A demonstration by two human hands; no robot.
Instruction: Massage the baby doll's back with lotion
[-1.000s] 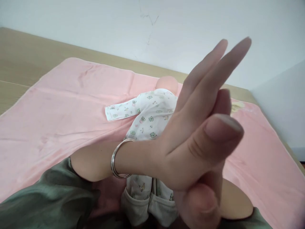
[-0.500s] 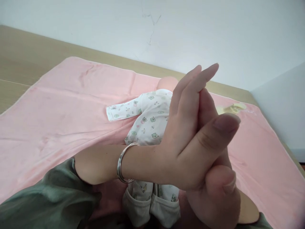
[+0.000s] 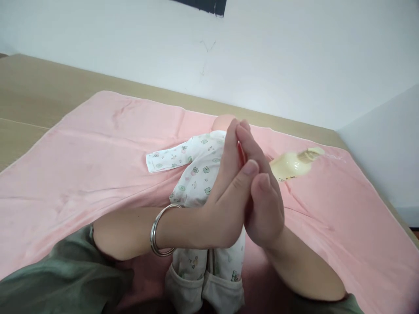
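My left hand (image 3: 225,205) and my right hand (image 3: 266,209) are pressed palm to palm in front of me, fingers stretched out and pointing up and away. Nothing shows between them, though the palms' inner faces are hidden. A silver bangle (image 3: 153,231) circles my left wrist. Beneath and beyond them a baby doll in a white printed romper (image 3: 196,174) lies on a pink blanket (image 3: 114,131). Its head (image 3: 224,122) is at the far end, and my hands cover part of its body. Close to my right hand, a pale yellow pump bottle (image 3: 291,165) lies on its side, partly hidden.
The blanket covers much of a wooden surface (image 3: 59,78). A white wall (image 3: 278,56) rises behind it, with a dark patch (image 3: 206,5) at the top. Another wall (image 3: 389,144) stands at the right.
My hands have moved left and straightened from a crossed, clasped pose to lying palm against palm. The bottle shows more fully now. The view has tilted up slightly.
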